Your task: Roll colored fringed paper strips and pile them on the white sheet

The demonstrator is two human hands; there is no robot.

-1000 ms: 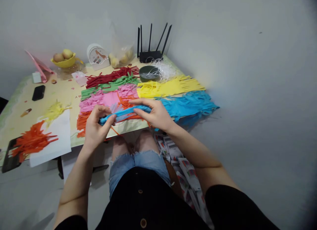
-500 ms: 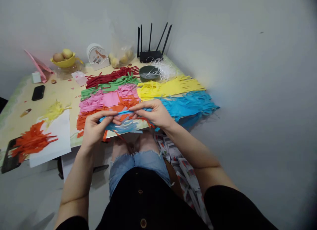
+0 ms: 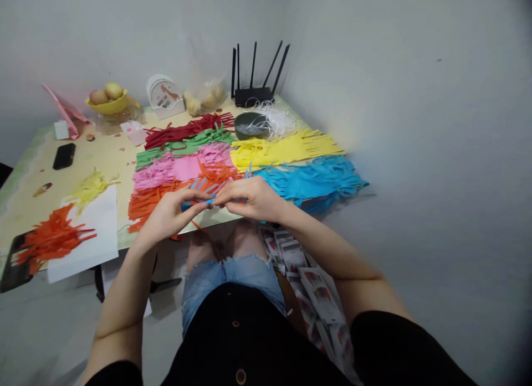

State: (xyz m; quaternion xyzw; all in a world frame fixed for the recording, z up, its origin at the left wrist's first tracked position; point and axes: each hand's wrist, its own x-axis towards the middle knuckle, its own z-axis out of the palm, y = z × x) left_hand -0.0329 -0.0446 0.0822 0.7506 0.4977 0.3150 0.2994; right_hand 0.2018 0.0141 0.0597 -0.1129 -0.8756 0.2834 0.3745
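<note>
Between my two hands is a piece of blue fringed tissue paper (image 3: 211, 201), pinched at its narrow middle; its strips are mostly hidden by my fingers. My left hand (image 3: 174, 211) grips it from the left, thumb and fingertips together. From the other side my right hand (image 3: 251, 197) pinches it, and the fingertips of both hands nearly meet. Beneath and behind them lies orange fringed paper (image 3: 145, 203) at the table's front edge. A stack of blue fringed paper (image 3: 316, 178) spreads just right of my right hand.
Pink (image 3: 185, 167), green (image 3: 187, 145), dark red (image 3: 187, 129) and yellow fringed paper (image 3: 291, 147) cover the table's middle. Behind stand a dark green bowl (image 3: 250, 127), white strings (image 3: 276, 119) and a router (image 3: 253, 96). An orange tassel (image 3: 56, 236) lies on white paper (image 3: 100, 236) at left.
My hands have come closer together and slightly lower. The blue paper, stretched between them before, now shows only a short bit, and some strips point upward behind my fingers.
</note>
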